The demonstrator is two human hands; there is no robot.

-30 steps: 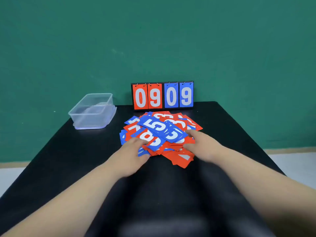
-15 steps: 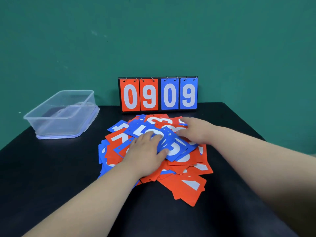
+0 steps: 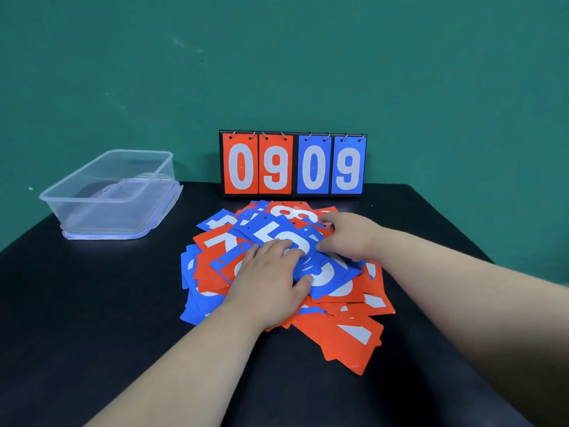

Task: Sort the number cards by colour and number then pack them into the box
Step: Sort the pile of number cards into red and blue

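Hands (image 3: 271, 274) (image 3: 349, 238) farther up onto card pile (image 3: 345, 337)

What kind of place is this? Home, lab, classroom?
Probably a staged recording setup rather than a home: a plain green wall and a black table holding task props, namely a flip scoreboard, a clear plastic box and a pile of number cards.

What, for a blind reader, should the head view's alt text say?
A left hand presses flat on a jumbled pile of red and blue number cards on a black table; the right hand rests at its far side. Behind stands a scoreboard reading 09 09; a clear box sits far left.
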